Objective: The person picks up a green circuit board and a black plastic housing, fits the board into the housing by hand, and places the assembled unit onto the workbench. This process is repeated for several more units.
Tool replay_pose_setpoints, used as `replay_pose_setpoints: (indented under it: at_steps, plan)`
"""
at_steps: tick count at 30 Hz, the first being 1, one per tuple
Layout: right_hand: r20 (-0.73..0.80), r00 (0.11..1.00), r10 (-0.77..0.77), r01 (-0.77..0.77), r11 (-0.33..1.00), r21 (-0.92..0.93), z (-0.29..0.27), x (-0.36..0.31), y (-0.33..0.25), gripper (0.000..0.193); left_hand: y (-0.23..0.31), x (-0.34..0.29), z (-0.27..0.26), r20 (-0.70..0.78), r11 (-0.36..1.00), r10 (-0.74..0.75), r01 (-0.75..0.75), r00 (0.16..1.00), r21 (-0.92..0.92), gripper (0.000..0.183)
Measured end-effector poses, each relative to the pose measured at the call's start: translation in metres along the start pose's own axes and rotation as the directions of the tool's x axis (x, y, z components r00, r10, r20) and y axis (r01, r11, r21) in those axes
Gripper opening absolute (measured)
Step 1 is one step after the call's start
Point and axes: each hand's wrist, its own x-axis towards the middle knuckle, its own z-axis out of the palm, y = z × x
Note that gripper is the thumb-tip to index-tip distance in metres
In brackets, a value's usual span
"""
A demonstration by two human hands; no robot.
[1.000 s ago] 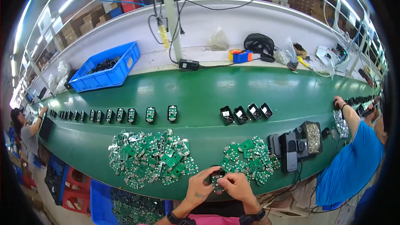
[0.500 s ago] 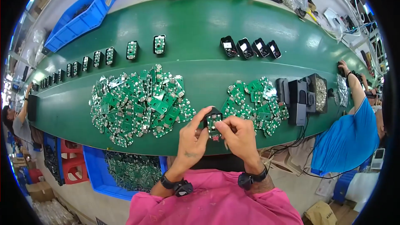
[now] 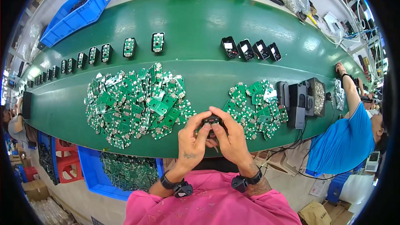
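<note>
Between my two hands is a small black plastic case [image 3: 211, 120] with a circuit board in it. My left hand [image 3: 192, 136] is closed round its left side and my right hand [image 3: 231, 135] round its right side. Both thumbs press side by side on the near part, and much of the board is hidden beneath them. To the left lies a large heap of green circuit boards [image 3: 133, 104], and a smaller board heap [image 3: 260, 110] lies just right of my right hand.
Black cases with boards [image 3: 129, 48] stand in a row across the far left. Several open black cases [image 3: 246, 49] sit at the far right. Black devices [image 3: 297, 104] lie right of the small heap. A blue bin [image 3: 93, 175] is below the bench edge. A co-worker's arm [image 3: 354, 87] reaches in from the right.
My right hand has shifted from the board's face to the case's right side, and both thumbs now press on it together. The case has tipped, showing less of the board.
</note>
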Motion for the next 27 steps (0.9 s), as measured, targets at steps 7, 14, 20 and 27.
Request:
replay_pose_setpoints:
  at_steps: [7,14,20,27]
  plan:
    - [0.222,0.961,0.163,-0.193,0.973,0.123,0.005,0.063,-0.001,0.034,0.011,0.023,-0.016,-0.162,0.997,0.058,-0.067,0.985,-0.048,0.043]
    - [-0.019,1.0,0.022,-0.025,0.978,-0.206,0.039,0.227,0.092,0.035,-0.024,0.004,0.0,0.18,0.989,-0.07,0.045,0.981,0.14,0.043]
    - [0.059,0.988,0.146,-0.078,0.783,-0.617,0.058,0.245,0.057,0.037,-0.027,-0.012,-0.01,0.145,0.908,0.138,-0.184,0.98,0.378,0.029]
    - [0.082,0.995,-0.05,0.095,0.466,-0.88,-0.05,0.221,0.079,0.04,-0.031,-0.003,-0.002,0.106,0.966,0.074,-0.097,0.992,0.24,0.041]
